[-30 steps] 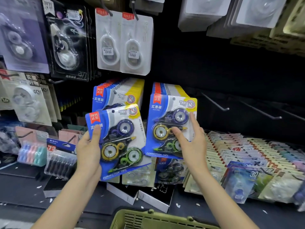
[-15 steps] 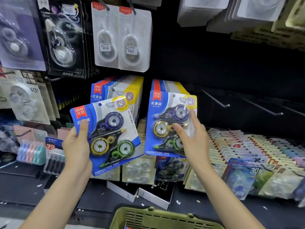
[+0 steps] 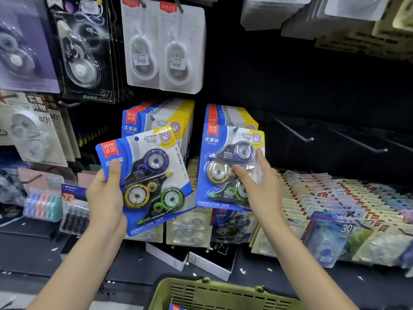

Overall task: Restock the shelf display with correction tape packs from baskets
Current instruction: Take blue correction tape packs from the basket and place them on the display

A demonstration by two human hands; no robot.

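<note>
My left hand (image 3: 105, 198) grips a blue correction tape pack (image 3: 147, 175) by its left edge, thumb on the front, tilted in front of the left hanging stack (image 3: 156, 117). The pack shows a purple, a yellow and a green tape. My right hand (image 3: 261, 189) touches the front pack (image 3: 225, 168) of the right hanging stack (image 3: 230, 115) with straight fingers spread over its blister. That pack hangs on its peg. A green basket (image 3: 214, 294) sits at the bottom edge, with a bit of another blue pack (image 3: 176, 307) showing inside.
White and black blister packs (image 3: 163, 52) hang above. Two bare peg hooks (image 3: 292, 130) jut out to the right of the stacks. Rows of small card packs (image 3: 339, 202) lie on the shelf at right. Boxes (image 3: 190, 256) lie under the stacks.
My left hand has drawn its pack down and left, away from the left stack, and tilted it. My right hand stays on the front pack of the right stack.
</note>
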